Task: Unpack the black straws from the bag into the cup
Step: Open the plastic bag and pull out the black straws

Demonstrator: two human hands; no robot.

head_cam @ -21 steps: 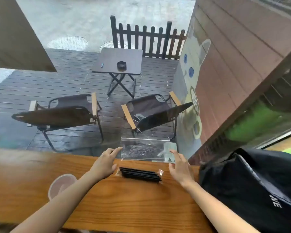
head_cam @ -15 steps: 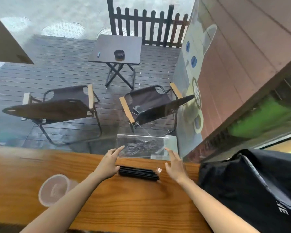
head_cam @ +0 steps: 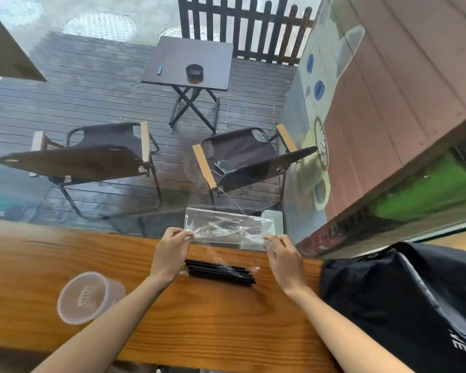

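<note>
While held taut: clear bag (head_cam: 228,232).

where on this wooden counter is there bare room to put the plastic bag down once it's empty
The widest bare stretch of counter lies between the cup and the black bag, nearer you than the straws. The far left past the cup is bare too. It is crowded along the window edge, where both hands hold the clear bag above the straws.

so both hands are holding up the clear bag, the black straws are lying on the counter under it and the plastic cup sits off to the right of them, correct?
One thing is off: the plastic cup sits to the left of the black straws, not the right, as the head view shows. The left hand and right hand do hold the clear bag above the counter.
</note>
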